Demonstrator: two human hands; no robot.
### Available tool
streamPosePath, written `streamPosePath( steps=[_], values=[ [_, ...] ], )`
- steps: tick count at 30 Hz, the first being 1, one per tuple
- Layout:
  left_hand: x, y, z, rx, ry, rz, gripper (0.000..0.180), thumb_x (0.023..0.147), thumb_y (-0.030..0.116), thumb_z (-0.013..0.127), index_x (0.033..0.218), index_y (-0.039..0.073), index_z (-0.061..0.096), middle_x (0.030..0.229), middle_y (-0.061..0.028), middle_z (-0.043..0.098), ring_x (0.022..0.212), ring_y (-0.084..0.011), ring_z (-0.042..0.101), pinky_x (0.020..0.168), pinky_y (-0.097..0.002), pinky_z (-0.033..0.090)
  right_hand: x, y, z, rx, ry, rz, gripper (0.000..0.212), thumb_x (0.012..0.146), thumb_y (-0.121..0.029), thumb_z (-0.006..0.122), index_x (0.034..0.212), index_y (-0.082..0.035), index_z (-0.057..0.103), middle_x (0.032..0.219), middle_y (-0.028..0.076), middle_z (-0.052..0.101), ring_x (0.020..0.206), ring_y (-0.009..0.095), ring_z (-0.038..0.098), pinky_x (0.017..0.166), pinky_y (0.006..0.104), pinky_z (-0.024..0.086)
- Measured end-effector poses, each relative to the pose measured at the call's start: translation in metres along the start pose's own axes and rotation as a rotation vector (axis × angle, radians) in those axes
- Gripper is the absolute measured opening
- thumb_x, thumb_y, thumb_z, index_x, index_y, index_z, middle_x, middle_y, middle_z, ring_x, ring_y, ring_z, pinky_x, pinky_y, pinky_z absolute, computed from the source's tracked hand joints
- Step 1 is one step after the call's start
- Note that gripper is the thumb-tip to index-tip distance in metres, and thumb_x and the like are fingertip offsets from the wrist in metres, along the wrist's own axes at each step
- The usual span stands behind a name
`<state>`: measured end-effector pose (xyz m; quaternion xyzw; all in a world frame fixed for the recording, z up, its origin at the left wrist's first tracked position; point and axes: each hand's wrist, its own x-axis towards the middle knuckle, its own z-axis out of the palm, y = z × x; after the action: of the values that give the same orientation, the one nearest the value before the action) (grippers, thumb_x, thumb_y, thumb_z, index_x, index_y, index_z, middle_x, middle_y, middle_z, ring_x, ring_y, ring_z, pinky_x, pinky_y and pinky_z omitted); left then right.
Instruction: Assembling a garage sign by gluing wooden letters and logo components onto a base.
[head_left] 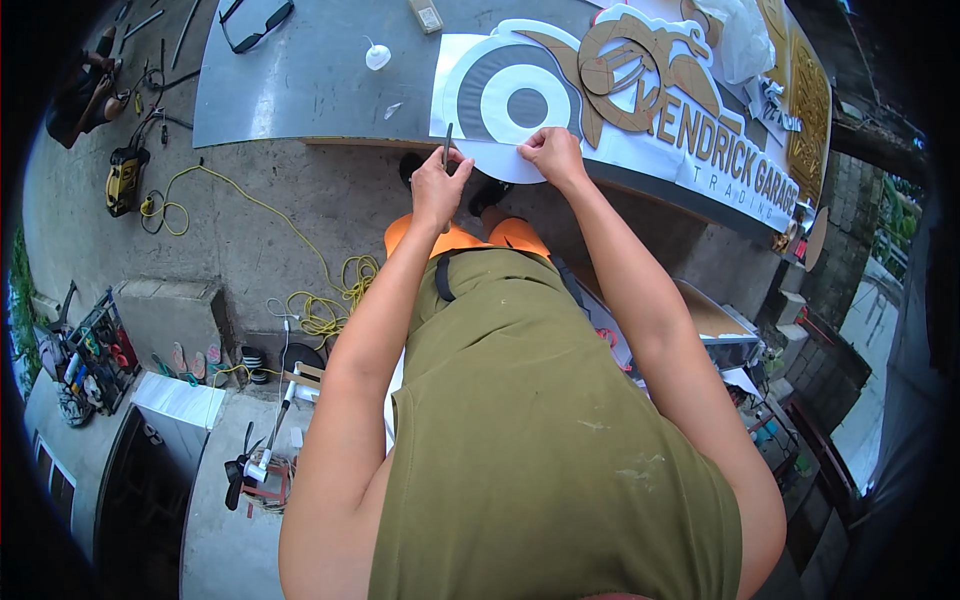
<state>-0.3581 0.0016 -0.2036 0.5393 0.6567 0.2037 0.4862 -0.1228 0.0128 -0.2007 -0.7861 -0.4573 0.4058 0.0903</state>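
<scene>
My left hand (441, 188) is closed around a thin dark stick-like tool (447, 146) that points up past the fingers; its exact kind is too small to tell. With fingertips pinched, my right hand (554, 158) grips the edge of a rounded white sheet (497, 162). That sheet sticks out over the table's near edge between both hands. Just beyond it lies a white panel (444, 95) with a grey ring (476, 118) and white rings on it. Brown cut-out shapes (597, 75) rest against the panel's right side.
The grey table (310, 95) carries sunglasses (258, 25), a small white bottle (377, 55), a small box (426, 15) and a lettered sign (690, 150). A yellow cord (265, 215) and a yellow-black machine (126, 180) lie on the floor. Another person (85, 90) is at far left.
</scene>
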Motion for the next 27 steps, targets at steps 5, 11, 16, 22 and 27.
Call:
streamPosePath(
  steps=[5, 11, 16, 22, 27],
  values=[
    [0.002, -0.004, 0.012, -0.003, 0.051, -0.006, 0.032, 0.088, 0.033, 0.081, 0.098, 0.004, 0.071, 0.095, -0.0145, 0.077, 0.090, -0.0298, 0.075, 0.084, -0.0386, 0.055, 0.004, -0.004, -0.001, -0.027, -0.015, 0.035, 0.022, 0.078, -0.023, 0.087, 0.085, -0.003, 0.080, 0.086, 0.017, 0.078, 0.084, 0.030, 0.077, 0.082, 0.0401, 0.060],
    [0.002, -0.004, 0.019, 0.028, 0.087, -0.059, 0.036, 0.086, 0.036, 0.083, 0.092, 0.004, 0.067, 0.088, -0.0150, 0.075, 0.080, -0.0326, 0.073, 0.078, -0.0418, 0.055, 0.006, 0.000, -0.003, -0.041, -0.030, 0.034, 0.023, 0.077, -0.024, 0.087, 0.085, -0.004, 0.080, 0.087, 0.017, 0.079, 0.085, 0.030, 0.077, 0.082, 0.0405, 0.060],
    [0.005, -0.002, 0.020, 0.000, 0.107, -0.074, 0.036, 0.086, 0.036, 0.083, 0.088, 0.005, 0.064, 0.075, -0.0161, 0.070, 0.074, -0.0353, 0.071, 0.074, -0.0442, 0.054, 0.006, 0.000, -0.003, -0.029, -0.030, 0.032, 0.023, 0.077, -0.023, 0.087, 0.085, -0.003, 0.080, 0.087, 0.017, 0.079, 0.085, 0.029, 0.077, 0.081, 0.0402, 0.060],
    [0.007, -0.007, 0.022, -0.027, 0.114, -0.073, 0.038, 0.084, 0.036, 0.084, 0.088, 0.005, 0.064, 0.081, -0.0176, 0.073, 0.080, -0.0363, 0.072, 0.077, -0.0454, 0.054, 0.006, -0.001, -0.002, -0.055, -0.019, 0.007, 0.021, 0.077, -0.022, 0.084, 0.084, -0.003, 0.079, 0.085, 0.017, 0.078, 0.083, 0.030, 0.077, 0.081, 0.0402, 0.060],
    [0.007, -0.004, 0.018, -0.031, 0.073, -0.124, 0.039, 0.084, 0.037, 0.084, 0.088, 0.004, 0.063, 0.085, -0.0172, 0.074, 0.084, -0.0364, 0.073, 0.079, -0.0457, 0.054, 0.004, -0.003, -0.001, -0.076, -0.016, 0.006, 0.018, 0.076, -0.019, 0.081, 0.082, -0.003, 0.079, 0.082, 0.018, 0.077, 0.081, 0.030, 0.077, 0.080, 0.0404, 0.059]
  ],
)
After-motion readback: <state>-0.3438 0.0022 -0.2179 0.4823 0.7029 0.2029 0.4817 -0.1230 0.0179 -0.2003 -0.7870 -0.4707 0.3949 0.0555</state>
